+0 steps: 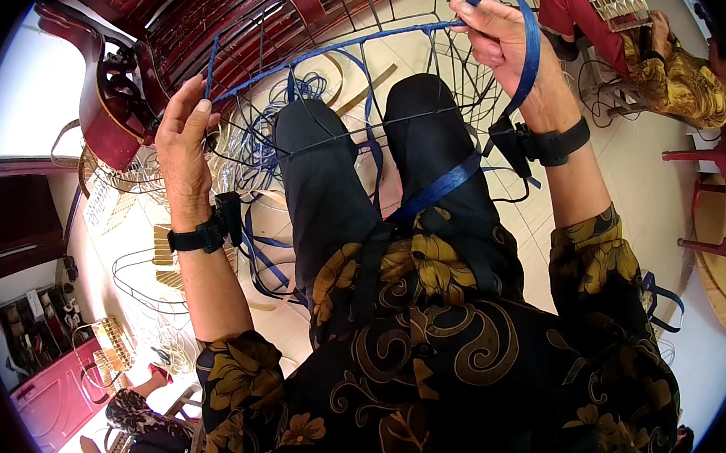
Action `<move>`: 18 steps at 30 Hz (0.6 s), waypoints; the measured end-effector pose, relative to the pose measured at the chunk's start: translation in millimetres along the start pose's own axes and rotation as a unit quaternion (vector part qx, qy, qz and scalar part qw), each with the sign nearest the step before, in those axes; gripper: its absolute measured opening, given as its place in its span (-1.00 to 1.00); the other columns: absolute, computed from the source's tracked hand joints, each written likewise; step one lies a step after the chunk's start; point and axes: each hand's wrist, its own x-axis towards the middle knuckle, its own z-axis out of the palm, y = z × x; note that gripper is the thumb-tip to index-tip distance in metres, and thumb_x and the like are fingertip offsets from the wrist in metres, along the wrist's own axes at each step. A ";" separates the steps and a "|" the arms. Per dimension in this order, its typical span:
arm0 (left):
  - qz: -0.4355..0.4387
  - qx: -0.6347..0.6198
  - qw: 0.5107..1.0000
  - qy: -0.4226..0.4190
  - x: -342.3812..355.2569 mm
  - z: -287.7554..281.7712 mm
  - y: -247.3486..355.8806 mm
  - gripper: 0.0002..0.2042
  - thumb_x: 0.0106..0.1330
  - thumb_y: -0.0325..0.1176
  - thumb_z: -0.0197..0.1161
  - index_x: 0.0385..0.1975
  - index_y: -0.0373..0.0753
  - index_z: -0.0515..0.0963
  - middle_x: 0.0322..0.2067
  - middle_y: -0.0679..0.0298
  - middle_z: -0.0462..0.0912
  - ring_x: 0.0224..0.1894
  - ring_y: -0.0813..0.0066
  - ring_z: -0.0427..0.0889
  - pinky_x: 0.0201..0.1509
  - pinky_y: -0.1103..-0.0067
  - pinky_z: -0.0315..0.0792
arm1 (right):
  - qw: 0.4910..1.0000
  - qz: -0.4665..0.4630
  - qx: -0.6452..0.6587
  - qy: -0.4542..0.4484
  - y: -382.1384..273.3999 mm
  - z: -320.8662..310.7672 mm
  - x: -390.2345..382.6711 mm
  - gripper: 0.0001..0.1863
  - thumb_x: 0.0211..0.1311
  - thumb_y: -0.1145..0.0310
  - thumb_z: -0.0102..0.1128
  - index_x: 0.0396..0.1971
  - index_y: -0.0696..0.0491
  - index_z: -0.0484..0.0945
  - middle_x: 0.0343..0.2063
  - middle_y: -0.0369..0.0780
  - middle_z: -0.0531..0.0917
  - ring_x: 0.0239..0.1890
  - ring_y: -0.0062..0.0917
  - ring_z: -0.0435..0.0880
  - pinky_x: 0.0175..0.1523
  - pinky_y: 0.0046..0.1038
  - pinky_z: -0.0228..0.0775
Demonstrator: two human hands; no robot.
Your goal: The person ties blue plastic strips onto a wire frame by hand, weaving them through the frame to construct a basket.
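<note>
Across my knees rests a black wire basket frame point(419, 120), its near upper rim wrapped in blue strip point(317, 55). At the rim's left corner, my left hand point(185, 146) grips the frame between thumb and fingers. My right hand point(509, 56), at the right end of the wrapped stretch, pinches the blue strip against the rim. From there the strip's loose length point(532, 55) loops over the back of that hand. More blue strip point(444, 185) lies across my thigh. Both wrists wear black bands.
A dark red wooden bench point(111, 118) stands ahead, at the left. Tangled blue and clear strips point(303, 88) lie on the tiled floor. At the right, a person in red trousers point(564, 2) handles a gold woven basket point(619, 4). Another person point(145, 418) sits at the lower left.
</note>
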 end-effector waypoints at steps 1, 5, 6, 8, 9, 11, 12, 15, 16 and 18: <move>-0.001 0.005 1.000 0.005 -1.3 -0.7 0.1 -0.62 0.39 -0.46 0.15 0.20 -0.32 0.47 0.14 0.13 0.53 0.18 0.40 0.50 0.10 0.51 0.49 | 1.000 -0.001 -0.006 0.001 -0.2 5.8 -3.8 -0.75 0.33 0.31 0.26 -0.15 0.19 0.65 -0.46 -0.29 0.60 -0.66 -0.85 0.17 -0.55 -0.74 -0.05; 0.007 -0.009 1.000 0.004 -5.8 -8.8 -9.4 -0.63 0.38 -0.45 0.15 0.18 -0.32 0.49 0.11 0.13 0.55 0.15 0.40 0.52 0.09 0.51 0.49 | 1.000 -0.005 -0.010 -0.011 5.4 8.6 -7.8 -0.76 0.32 0.32 0.27 -0.17 0.18 0.66 -0.50 -0.31 0.60 -0.67 -0.85 0.17 -0.57 -0.73 -0.06; 0.009 -0.015 1.000 0.002 -7.6 -9.4 -10.8 -0.63 0.37 -0.45 0.16 0.17 -0.31 0.50 0.10 0.13 0.57 0.13 0.41 0.54 0.08 0.52 0.49 | 1.000 0.015 -0.016 -0.008 6.5 7.1 -7.9 -0.78 0.31 0.33 0.29 -0.20 0.18 0.66 -0.51 -0.31 0.60 -0.68 -0.84 0.16 -0.57 -0.73 -0.07; 0.012 -0.022 1.000 0.003 -10.5 -8.8 -12.2 -0.64 0.37 -0.45 0.16 0.16 -0.31 0.51 0.09 0.13 0.58 0.10 0.42 0.56 0.07 0.54 0.48 | 1.000 0.018 -0.021 0.005 7.2 11.3 -11.0 -0.79 0.30 0.33 0.29 -0.23 0.19 0.66 -0.53 -0.32 0.59 -0.68 -0.84 0.16 -0.57 -0.72 -0.07; 0.012 -0.023 1.000 0.006 -12.3 -8.1 -12.6 -0.64 0.38 -0.46 0.16 0.17 -0.31 0.50 0.09 0.14 0.58 0.10 0.42 0.56 0.07 0.54 0.48 | 0.999 0.020 -0.023 0.011 7.6 12.9 -12.6 -0.79 0.30 0.34 0.30 -0.24 0.19 0.66 -0.54 -0.32 0.58 -0.68 -0.84 0.16 -0.57 -0.72 -0.08; 0.015 -0.025 0.999 0.013 -16.8 -8.0 -12.6 -0.64 0.39 -0.47 0.15 0.17 -0.31 0.50 0.08 0.14 0.58 0.10 0.43 0.56 0.07 0.54 0.49 | 0.999 0.017 -0.036 0.005 8.5 12.4 -13.9 -0.78 0.31 0.32 0.29 -0.26 0.20 0.65 -0.59 -0.37 0.49 -0.68 -0.85 0.15 -0.57 -0.72 -0.08; 0.016 -0.029 0.999 0.016 -19.0 -7.7 -13.7 -0.64 0.39 -0.48 0.15 0.17 -0.31 0.50 0.08 0.15 0.58 0.10 0.44 0.56 0.07 0.54 0.49 | 0.999 0.021 -0.043 0.005 8.1 11.7 -14.4 -0.77 0.32 0.31 0.28 -0.25 0.20 0.64 -0.60 -0.38 0.47 -0.68 -0.85 0.15 -0.56 -0.72 -0.08; 0.020 -0.038 0.999 0.025 -24.1 -7.9 -16.7 -0.64 0.39 -0.48 0.14 0.18 -0.32 0.49 0.08 0.16 0.58 0.10 0.45 0.56 0.08 0.55 0.48 | 0.999 0.033 -0.037 0.004 8.7 10.8 -15.2 -0.75 0.33 0.30 0.27 -0.22 0.22 0.63 -0.59 -0.40 0.45 -0.67 -0.85 0.15 -0.55 -0.72 -0.07; 0.020 -0.042 0.999 0.025 -24.7 -7.7 -18.1 -0.64 0.39 -0.49 0.14 0.18 -0.32 0.49 0.08 0.16 0.58 0.10 0.45 0.56 0.08 0.55 0.48 | 0.999 0.037 -0.031 0.006 8.6 9.7 -16.2 -0.74 0.33 0.30 0.26 -0.20 0.22 0.62 -0.59 -0.40 0.44 -0.67 -0.85 0.15 -0.55 -0.72 -0.07; 0.016 -0.044 0.999 0.025 -25.8 -9.5 -22.2 -0.64 0.40 -0.49 0.14 0.18 -0.32 0.48 0.08 0.16 0.58 0.11 0.45 0.55 0.10 0.54 0.47 | 0.999 0.034 -0.037 0.017 9.3 8.2 -17.9 -0.73 0.34 0.30 0.25 -0.18 0.24 0.61 -0.53 -0.39 0.47 -0.65 -0.86 0.16 -0.55 -0.72 -0.06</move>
